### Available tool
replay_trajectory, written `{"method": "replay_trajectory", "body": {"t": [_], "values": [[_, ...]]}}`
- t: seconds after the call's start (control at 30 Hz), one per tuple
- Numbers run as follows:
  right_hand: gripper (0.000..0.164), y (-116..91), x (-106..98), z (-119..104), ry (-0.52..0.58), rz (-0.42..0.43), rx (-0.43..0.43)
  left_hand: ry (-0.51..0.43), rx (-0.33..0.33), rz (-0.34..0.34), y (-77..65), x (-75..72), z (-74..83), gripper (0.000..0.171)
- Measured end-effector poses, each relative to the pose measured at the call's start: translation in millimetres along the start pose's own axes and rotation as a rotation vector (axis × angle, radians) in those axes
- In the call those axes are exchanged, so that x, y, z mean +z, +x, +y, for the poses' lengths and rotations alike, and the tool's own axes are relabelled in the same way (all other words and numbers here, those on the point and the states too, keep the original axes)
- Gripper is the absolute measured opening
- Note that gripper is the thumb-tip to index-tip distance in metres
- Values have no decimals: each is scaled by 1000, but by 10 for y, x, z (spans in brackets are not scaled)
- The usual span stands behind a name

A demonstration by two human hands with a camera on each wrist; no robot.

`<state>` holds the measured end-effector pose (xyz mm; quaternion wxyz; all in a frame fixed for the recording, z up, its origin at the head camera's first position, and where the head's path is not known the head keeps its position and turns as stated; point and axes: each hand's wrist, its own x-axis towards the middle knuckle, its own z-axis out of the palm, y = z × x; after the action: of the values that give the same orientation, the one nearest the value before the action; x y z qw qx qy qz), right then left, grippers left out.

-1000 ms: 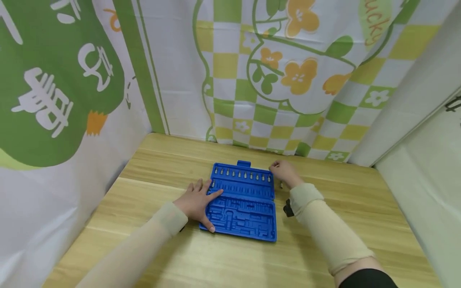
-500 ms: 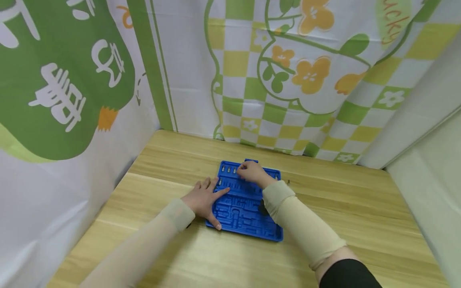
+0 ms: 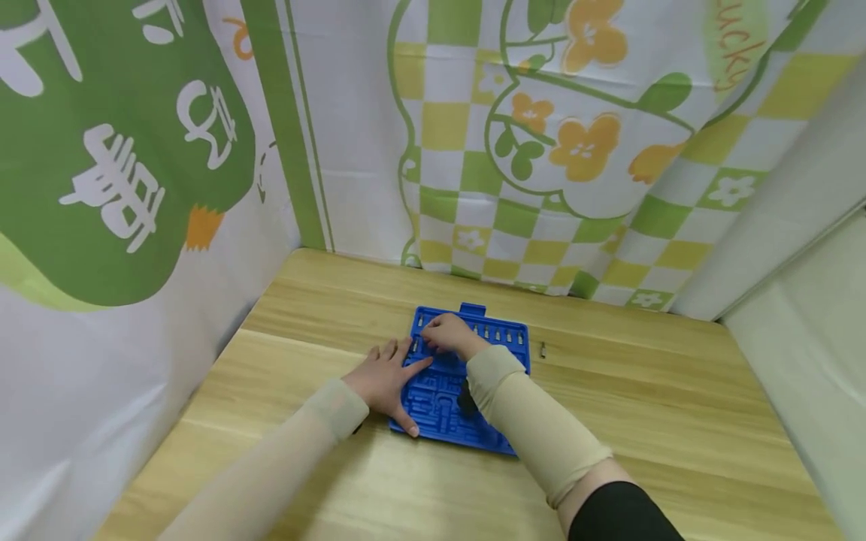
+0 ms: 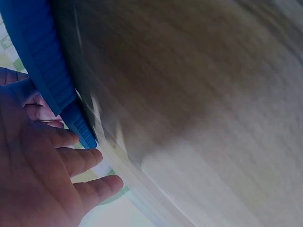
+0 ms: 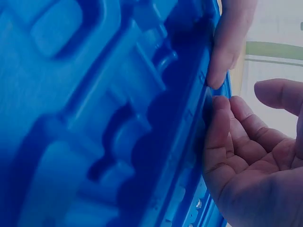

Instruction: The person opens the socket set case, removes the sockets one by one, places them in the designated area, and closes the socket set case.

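The blue bit case (image 3: 443, 422) lies unfolded on the table. My left hand (image 3: 386, 382) rests spread on its left edge, fingers straight; the left wrist view shows fingers (image 4: 80, 161) along the case's side. Over the left part of the upper half, my right hand (image 3: 449, 334) has its fingertips together at the second row, pinching a small screwdriver bit that the fingers hide. In the right wrist view its curled fingers (image 5: 220, 127) touch the slots. Several metal bits (image 3: 509, 336) stand in the top row, and one bit (image 3: 415, 346) sits at the second row's left end.
A loose bit (image 3: 543, 350) lies on the wooden table (image 3: 629, 391) to the right of the case. Patterned cloth (image 3: 446, 188) hangs behind the table, with another cloth wall along the left.
My right hand has moved left from beside the case's upper right corner, across the top row, to the second row's left end. The left hand has kept its place on the case.
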<state>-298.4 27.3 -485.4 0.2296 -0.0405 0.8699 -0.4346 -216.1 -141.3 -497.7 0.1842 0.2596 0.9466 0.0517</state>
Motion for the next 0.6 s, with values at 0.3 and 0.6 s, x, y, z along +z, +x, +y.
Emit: {"method": "replay_trajectory", "body": {"t": [0.3,0.6], "values": [[31,39,36,-9,98,-8,63,-9,-3,-2,11,1,8,129],[38,11,50,-51,309,-43,112,-22,-4,-10,1,-17,2,129]]}}
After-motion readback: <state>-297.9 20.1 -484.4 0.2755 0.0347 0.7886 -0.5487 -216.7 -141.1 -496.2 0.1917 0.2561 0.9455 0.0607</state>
